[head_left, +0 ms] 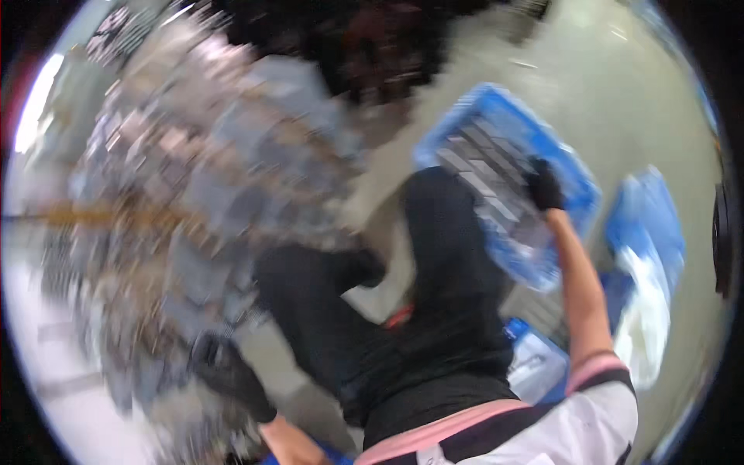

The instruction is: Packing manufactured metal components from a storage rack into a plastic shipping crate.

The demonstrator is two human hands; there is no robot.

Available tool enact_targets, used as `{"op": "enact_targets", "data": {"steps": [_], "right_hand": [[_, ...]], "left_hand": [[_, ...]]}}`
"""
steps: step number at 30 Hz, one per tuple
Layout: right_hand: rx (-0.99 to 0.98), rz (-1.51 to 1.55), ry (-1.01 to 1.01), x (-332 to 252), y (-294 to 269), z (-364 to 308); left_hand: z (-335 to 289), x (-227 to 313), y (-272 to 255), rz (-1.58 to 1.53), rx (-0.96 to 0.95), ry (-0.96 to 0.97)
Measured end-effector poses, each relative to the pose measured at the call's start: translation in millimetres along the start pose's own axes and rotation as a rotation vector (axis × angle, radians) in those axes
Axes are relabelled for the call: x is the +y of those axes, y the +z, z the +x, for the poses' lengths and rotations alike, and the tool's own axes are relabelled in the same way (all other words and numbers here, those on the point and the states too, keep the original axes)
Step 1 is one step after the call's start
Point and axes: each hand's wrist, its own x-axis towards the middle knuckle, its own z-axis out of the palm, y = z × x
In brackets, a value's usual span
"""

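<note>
My right hand (545, 184), in a black glove, reaches into a blue plastic crate (564, 155) on my right. Its fingers rest at the edge of rows of flat grey pieces (496, 167) packed inside; blur hides whether they grip one. My left hand (229, 376), in a dark glove, is low on the left beside a large heap of loose grey and tan flat pieces (256, 170). Motion smears its fingers, so I cannot make out whether anything is in them.
Blue and whitish plastic bags (643, 225) lie right of the crate. A translucent white container with a blue cap (535, 360) stands by my right hip. My black-clad legs (449, 232) are bent between heap and crate. Dark shapes (372, 46) fill the far side.
</note>
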Motion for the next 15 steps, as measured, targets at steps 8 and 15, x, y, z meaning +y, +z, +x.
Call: {"op": "enact_targets", "data": {"steps": [8, 15], "right_hand": [[0.259, 0.542, -0.637, -239.3, -160.3, 51.3], [-0.172, 1.064, -0.752, -348.6, -136.0, 21.9]], "left_hand": [[-8.1, -70.6, -57.7, -0.352, 0.219, -0.447], [35.6, -67.5, -34.1, -0.337, -0.068, -0.406]]}}
